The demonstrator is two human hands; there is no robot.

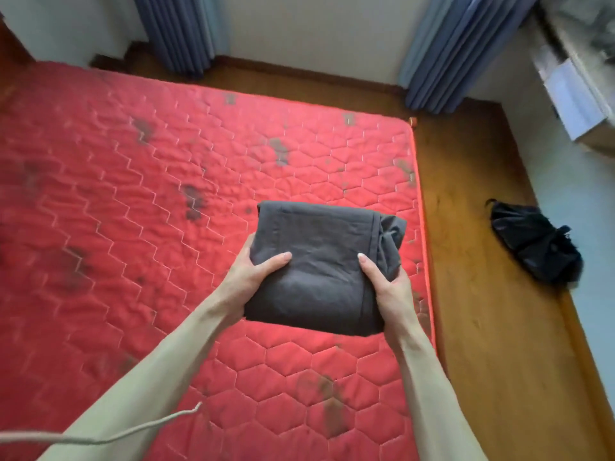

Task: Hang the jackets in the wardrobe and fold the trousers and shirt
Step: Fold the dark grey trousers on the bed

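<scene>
Above the right part of the bed (133, 194), near its right edge, a folded dark grey garment (319, 264) is held up between both hands. Trousers or shirt, can't tell which. Left hand (249, 277) grips the bundle's left edge, thumb on top, fingers curled underneath. Right hand (386, 287) grips the right edge the same way, thumb on top. The bundle sits square between them, equally near both, its long axis running away from the person toward the far wall. Loose folds bunch at the far right corner, beyond the right thumb.

The fold looks finished; likely next step is setting it down, and the mattress lies straight below, so the move looks like a short drop with both hands level. Risk: the bunched corner may slip open on release.

A black item (535, 247) lies on the wooden floor (482, 294), well apart to the right. Blue curtains (456, 51) hang at the far wall.
</scene>
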